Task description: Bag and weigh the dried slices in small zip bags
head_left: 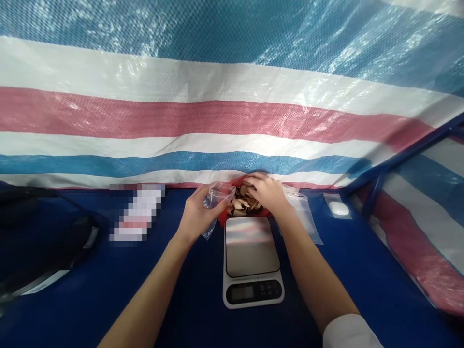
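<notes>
My left hand (198, 212) is closed around a small clear plastic bag (219, 193), whose mouth faces the right hand. Beside it, a red bag (224, 218) lies open, filled with brown and cream dried pieces (242, 203) of a kind I cannot make out. The fingers of my right hand (267, 193) curl over the right side of these pieces; what they grip, if anything, is hidden. In front of the red bag stands a white kitchen scale (253, 246) with a bare metal plate and a dark display.
Flat clear zip bags (306, 217) lie right of my right hand. Farther right is a white oval object (339, 208) on a small clear bag. A blurred-out paper (137, 212) and a black bag (47, 237) lie left. Striped sheeting (217, 116) rises behind the blue table (195, 299).
</notes>
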`<state>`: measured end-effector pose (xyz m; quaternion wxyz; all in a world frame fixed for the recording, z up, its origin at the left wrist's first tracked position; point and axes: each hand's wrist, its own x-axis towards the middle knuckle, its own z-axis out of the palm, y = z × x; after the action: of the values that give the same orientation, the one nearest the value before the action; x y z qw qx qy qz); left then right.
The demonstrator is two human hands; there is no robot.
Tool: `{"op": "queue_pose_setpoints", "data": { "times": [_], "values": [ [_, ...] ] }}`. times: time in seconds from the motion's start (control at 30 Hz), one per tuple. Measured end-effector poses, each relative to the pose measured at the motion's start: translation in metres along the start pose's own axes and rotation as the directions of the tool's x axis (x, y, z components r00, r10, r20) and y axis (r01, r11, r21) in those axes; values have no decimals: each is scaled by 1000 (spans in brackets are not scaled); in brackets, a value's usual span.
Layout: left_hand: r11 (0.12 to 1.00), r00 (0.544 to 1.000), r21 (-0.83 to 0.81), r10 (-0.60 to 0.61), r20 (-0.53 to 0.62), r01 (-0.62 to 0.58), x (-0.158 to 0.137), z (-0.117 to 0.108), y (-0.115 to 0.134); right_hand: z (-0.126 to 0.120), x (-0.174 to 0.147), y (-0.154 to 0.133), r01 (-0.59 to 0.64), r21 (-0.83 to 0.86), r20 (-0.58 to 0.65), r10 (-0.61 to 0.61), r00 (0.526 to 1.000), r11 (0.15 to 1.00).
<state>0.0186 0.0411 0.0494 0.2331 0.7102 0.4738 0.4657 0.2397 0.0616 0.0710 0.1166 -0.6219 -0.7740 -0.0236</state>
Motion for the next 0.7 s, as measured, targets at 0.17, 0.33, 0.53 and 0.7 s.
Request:
{"op": "queue_pose_setpoints", "data": {
  "times": [0.17, 0.33, 0.53, 0.7],
  "values": [
    [1000, 1000, -12, 9, -2, -9, 0, 0, -1, 2, -2, 3, 2, 35, -36, -1, 999, 999],
    [1000, 1000, -23, 1, 0, -1, 0, -1, 0, 1, -6, 7, 23, 127, -71, -14, 997, 992],
    [1000, 1000, -22, 1, 7, -1, 0, -3, 1, -2, -9, 8, -21, 202, -109, 44, 993, 979],
    [1000, 1000, -15, 12, 8, -12, 1, -3, -1, 3, -6, 1, -92, 124, -64, 100, 993, 988]
  ]
}}
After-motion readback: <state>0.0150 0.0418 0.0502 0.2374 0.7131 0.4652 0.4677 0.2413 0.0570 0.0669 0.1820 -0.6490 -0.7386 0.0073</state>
